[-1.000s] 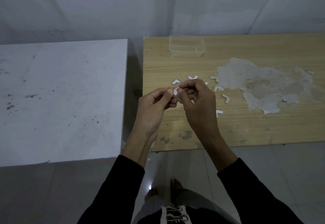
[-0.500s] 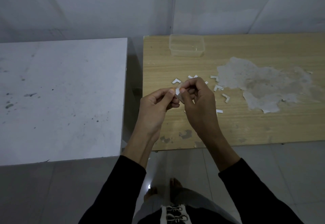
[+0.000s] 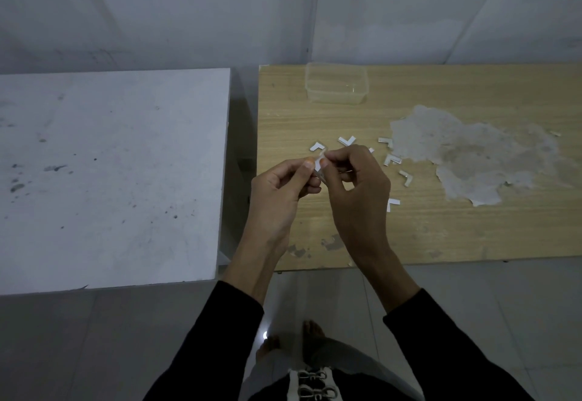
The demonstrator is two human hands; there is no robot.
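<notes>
The room is dim, and everything looks gray and a bit blue. The white table is the palest thing. A dark shadow fills the space between it and the wooden table. A tiny bright spot shines on the floor. The left hand and right hand look dark. The little white piece they pinch is fuzzy. Table edges bend near the sides.

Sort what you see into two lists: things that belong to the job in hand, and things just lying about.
Job in hand: left hand and right hand, both pinching one white L-piece; loose L-pieces on the wooden table; probably the clear tub.
Lying about: white table; peeled patch on the wood.
</notes>
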